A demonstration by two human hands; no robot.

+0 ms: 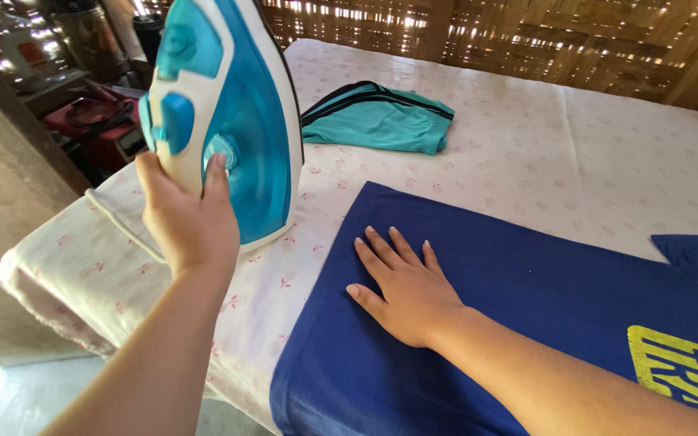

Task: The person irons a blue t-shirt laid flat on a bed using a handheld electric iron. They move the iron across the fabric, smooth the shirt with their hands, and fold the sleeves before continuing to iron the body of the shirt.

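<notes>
Left hand (191,222) wraps fingers round handle of blue-white steam iron (224,113), tilted up off the floral-covered table (527,153), while right hand (405,291) lies flat, fingers slightly spread, pinning navy T-shirt (527,274) smooth; folded teal shorts (381,117) well apart.

Folded teal shorts (381,119) with dark stripes lie on floral sheet (575,153), toward far edge. Woven bamboo wall (527,40) behind, light showing through gaps. Red clutter (90,129) on shelf at far left, blurred. Pale floor (10,396) below near corner.
</notes>
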